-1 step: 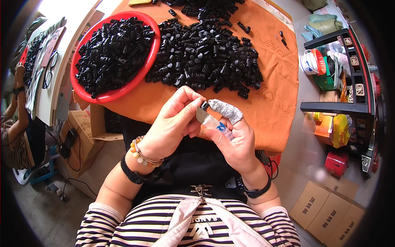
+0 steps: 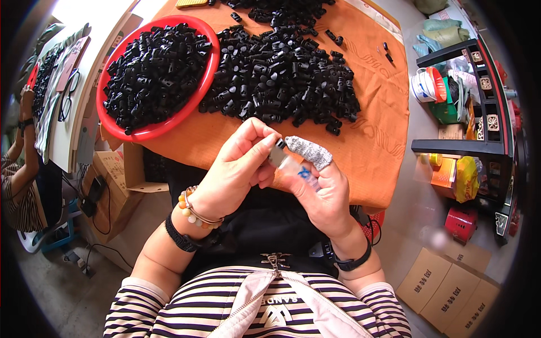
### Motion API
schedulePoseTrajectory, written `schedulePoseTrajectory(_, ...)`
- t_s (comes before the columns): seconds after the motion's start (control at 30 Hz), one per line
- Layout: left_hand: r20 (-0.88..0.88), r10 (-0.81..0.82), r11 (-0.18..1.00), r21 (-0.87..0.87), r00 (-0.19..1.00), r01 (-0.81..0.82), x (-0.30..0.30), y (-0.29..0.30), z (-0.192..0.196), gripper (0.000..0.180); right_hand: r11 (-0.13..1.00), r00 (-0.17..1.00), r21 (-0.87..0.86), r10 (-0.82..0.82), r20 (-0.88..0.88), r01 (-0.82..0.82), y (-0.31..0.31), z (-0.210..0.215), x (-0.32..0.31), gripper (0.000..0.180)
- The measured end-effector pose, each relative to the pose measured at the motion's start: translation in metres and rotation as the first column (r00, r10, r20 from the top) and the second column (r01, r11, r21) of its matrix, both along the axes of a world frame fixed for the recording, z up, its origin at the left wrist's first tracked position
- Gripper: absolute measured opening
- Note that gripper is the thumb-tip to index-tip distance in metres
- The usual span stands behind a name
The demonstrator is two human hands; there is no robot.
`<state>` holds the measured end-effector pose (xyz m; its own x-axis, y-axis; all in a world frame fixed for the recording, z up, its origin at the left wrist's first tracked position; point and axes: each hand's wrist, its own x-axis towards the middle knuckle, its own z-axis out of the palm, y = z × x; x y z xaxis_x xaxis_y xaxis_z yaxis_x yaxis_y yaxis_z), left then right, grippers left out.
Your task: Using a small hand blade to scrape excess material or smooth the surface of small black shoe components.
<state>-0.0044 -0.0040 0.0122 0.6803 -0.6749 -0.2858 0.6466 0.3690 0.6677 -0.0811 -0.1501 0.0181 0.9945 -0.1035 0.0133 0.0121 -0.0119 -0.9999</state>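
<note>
Stripes of black and white cover the person's top point(image 2: 169, 304) at the lower edge; a black band point(image 2: 179, 234) and a beaded bracelet point(image 2: 194, 218) circle the left wrist. The right hand point(image 2: 318, 194) closes thumb and fingers around the whitish wrapping point(image 2: 292, 167) of a flat metal blade point(image 2: 276, 156), its forefinger in a grey knitted cover point(image 2: 309, 151). The left hand point(image 2: 239, 160) pinches a small black piece point(image 2: 280, 143) between thumb and fingertips, right at the blade's end; whether the two touch, I cannot tell. Both hands are above the near part of an orange cloth point(image 2: 380, 129). Beyond them lies a heap of black pieces point(image 2: 282, 76), with a red basin point(image 2: 216, 62) full of similar ones to its left. Farther off stand a dark shelf point(image 2: 456, 147) on the right and, on the left, a co-worker's arm point(image 2: 28, 146) beside a table.
</note>
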Motion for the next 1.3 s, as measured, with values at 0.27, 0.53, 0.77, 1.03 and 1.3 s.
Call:
schedulePoseTrajectory(0.27, -0.073, -0.015, 1.000, -0.021, 0.997, 0.013, 0.004, -0.002, 0.001, 0.008, 0.999, 0.996, 0.024, 0.026, -0.084, -0.024, -0.004, 0.006, -0.001, 0.043)
schedulePoseTrajectory(0.53, -0.090, -0.034, 0.997, -0.075, 0.995, 0.028, 0.005, 0.000, -0.001, 0.009, 0.998, 0.996, 0.039, 0.045, -0.078, -0.043, -0.003, 0.004, 0.001, 0.046)
schedulePoseTrajectory(0.77, -0.170, -0.084, 0.990, -0.130, 0.982, 0.062, 0.006, 0.002, 0.001, 0.009, 1.000, 1.000, 0.017, -0.002, -0.015, 0.002, 0.000, 0.001, 0.002, 0.040)
schedulePoseTrajectory(1.03, -0.224, -0.131, 0.976, -0.201, 0.966, 0.086, 0.008, 0.005, -0.003, 0.010, 0.999, 0.998, 0.019, -0.039, 0.041, 0.038, -0.001, 0.002, 0.004, 0.039)
schedulePoseTrajectory(1.3, -0.190, -0.143, 0.984, -0.135, 0.971, 0.118, 0.003, -0.003, 0.000, 0.009, 0.981, 0.992, 0.155, -0.122, 0.008, 0.120, 0.000, 0.002, 0.012, 0.050)
